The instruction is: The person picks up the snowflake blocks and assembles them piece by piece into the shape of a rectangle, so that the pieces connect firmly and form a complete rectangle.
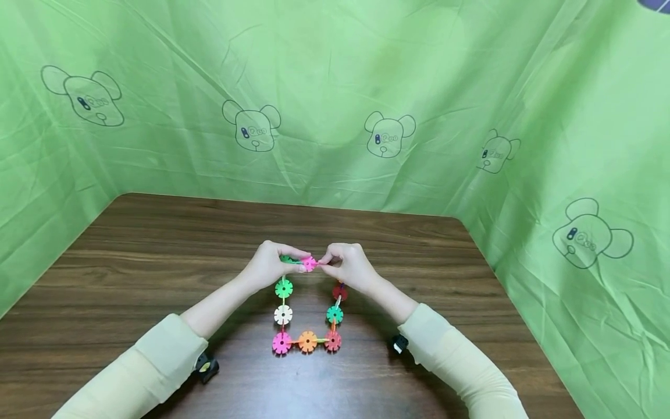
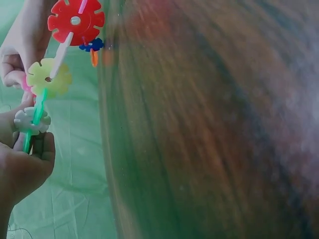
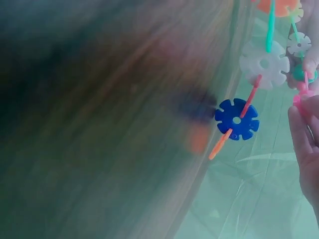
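Notched plastic discs are joined edge to edge in a chain [image 1: 307, 341] that forms a U on the table. My left hand [image 1: 266, 269] grips the chain's far left end, with a green disc [image 1: 286, 259] partly hidden behind its fingers. Between the hands a pink disc [image 1: 309, 263] faces up, joined at that end. My right hand [image 1: 349, 266] pinches another pink piece, seen edge-on, against or close to it. In the right wrist view, a blue disc [image 3: 237, 120] and an orange disc [image 3: 220, 144] stand at the chain's other end, apart from the right hand's fingers.
The wooden table [image 1: 157, 250] carries the chain. Green cloth [image 1: 314, 174] with bear-head drawings hangs behind the table and along its sides. Dark devices sit at both cuffs, by the left sleeve [image 1: 173, 349] and the right sleeve [image 1: 445, 349].
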`<move>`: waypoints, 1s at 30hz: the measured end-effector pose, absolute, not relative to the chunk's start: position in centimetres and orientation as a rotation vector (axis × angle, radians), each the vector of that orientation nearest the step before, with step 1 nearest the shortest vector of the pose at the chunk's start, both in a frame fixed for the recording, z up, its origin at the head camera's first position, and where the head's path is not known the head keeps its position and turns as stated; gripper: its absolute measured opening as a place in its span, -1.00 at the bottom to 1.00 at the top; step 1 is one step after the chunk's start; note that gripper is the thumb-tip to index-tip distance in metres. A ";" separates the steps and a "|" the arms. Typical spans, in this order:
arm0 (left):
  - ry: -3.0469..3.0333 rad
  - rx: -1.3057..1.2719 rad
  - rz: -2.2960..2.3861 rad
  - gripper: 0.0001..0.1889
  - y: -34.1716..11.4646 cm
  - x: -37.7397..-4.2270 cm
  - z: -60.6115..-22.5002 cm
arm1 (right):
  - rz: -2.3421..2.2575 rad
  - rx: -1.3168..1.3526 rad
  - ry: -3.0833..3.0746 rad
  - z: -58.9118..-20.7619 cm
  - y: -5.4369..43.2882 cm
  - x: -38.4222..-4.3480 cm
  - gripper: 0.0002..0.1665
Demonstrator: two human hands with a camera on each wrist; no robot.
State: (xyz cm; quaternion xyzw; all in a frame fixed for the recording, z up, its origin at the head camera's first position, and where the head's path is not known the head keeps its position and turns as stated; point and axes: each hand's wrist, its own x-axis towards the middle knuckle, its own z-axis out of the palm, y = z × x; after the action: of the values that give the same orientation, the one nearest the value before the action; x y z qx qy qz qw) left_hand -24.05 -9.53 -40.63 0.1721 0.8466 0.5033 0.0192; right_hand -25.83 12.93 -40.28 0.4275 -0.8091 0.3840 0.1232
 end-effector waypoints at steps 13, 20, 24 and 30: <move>2.653 0.561 1.563 -0.71 -10.3 -24.1 -41.3 | 0.935 1.254 -2.719 -39.9 16.8 -27.1 -0.66; 2.634 0.547 1.562 -0.70 -10.4 -24.1 -41.4 | 0.819 1.372 -2.884 -41.0 18.5 -28.1 -0.57; 2.605 0.528 1.575 -0.70 -10.3 -24.1 -41.4 | 0.768 1.427 -2.959 -41.7 18.9 -28.8 -0.52; 2.544 0.483 1.633 -0.70 -10.4 -24.2 -41.3 | 0.678 1.555 -2.928 -42.3 18.8 -29.7 -0.50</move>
State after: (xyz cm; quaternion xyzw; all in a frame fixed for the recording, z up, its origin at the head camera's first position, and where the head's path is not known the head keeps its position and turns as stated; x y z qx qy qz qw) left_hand -24.22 -10.35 -41.27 0.1575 0.8303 0.5330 0.0402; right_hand -29.71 18.81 -42.29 0.4561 -0.8590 0.1988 -0.1208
